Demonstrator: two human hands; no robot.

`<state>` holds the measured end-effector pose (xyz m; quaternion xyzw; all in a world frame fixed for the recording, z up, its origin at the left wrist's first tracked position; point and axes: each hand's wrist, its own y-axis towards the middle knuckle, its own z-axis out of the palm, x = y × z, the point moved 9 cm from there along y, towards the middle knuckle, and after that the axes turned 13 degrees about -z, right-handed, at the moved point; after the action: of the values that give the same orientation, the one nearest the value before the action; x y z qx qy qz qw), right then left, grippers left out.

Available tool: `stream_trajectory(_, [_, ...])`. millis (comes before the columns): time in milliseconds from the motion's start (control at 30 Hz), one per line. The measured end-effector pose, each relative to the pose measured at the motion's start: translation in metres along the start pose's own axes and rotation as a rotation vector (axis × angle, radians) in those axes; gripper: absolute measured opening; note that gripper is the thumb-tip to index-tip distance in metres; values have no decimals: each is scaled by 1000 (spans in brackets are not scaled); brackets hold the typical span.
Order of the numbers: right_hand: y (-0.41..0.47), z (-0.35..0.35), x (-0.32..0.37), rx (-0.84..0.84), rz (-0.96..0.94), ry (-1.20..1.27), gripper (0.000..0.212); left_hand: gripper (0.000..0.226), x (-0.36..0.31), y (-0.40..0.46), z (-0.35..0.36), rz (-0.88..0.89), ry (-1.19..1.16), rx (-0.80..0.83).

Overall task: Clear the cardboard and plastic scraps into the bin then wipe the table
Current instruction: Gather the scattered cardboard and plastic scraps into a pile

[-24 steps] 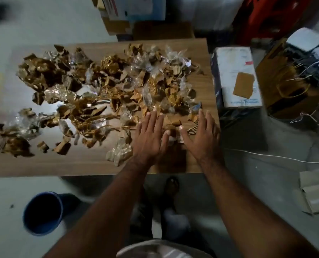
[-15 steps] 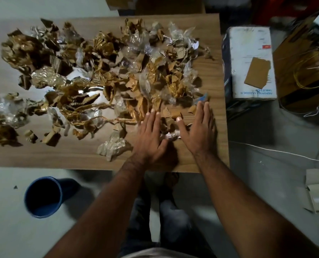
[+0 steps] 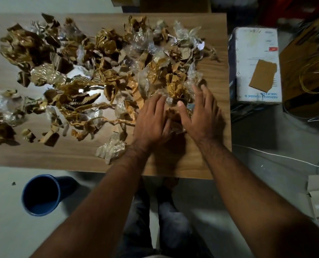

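We find the cardboard and plastic scraps (image 3: 106,79) spread over the table (image 3: 173,161), mostly ahead and left of our left hand (image 3: 151,121) and right hand (image 3: 201,116), both spread-fingered upon a small heap between them, the blue bin (image 3: 41,195) floor-standing below-left.

you're looking at a wood-grain table (image 3: 173,164) with a smooth, slightly shiny top. on it lie torn brown cardboard scraps (image 3: 84,98), matt with ribbed corrugated edges, and crinkled clear plastic scraps (image 3: 111,150) that glint. left of the table, on the floor, the blue bin (image 3: 41,195) looks like smooth plastic.
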<state>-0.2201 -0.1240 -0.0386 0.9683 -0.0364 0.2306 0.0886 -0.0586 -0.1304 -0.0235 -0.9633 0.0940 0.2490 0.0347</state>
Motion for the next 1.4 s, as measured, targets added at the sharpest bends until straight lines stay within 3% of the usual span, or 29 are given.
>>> stream_trajectory(167, [30,22,5,242,-43,-41,71,80,-8,45,21,81,53,176])
stream_trajectory(300, [15,28,3,258,-37,-8,62,82,-9,46,32,32,46,291])
stream_trajectory(467, [-13,12,0,112,-32,60,58,79,-11,13,21,14,7,199])
stream_trajectory(600, [-24,3,-7,19,-32,164,58,81,4,-10,13,-99,-64,63])
stream_trajectory(733, [-25,8,1,105,-85,97,65,72,17,-30,7,-297,-125,-72])
stream_trajectory(867, [-32,25,23,202,-170,-9,57,63,22,-39,28,-414,-188,-23])
stream_trajectory(1100, [-42,18,20,-4,-112,32,37,59,28,-37,45,-410,-214,-18])
stream_trajectory(1233, [-21,-3,7,-143,0,77,49,54,32,-34,48,-398,-181,1])
stream_trajectory(1333, [5,19,9,109,3,177,69,52,31,-34,47,-378,-187,9])
stream_trajectory(1400, [4,34,11,281,-21,161,70,53,29,-35,47,-353,-201,17])
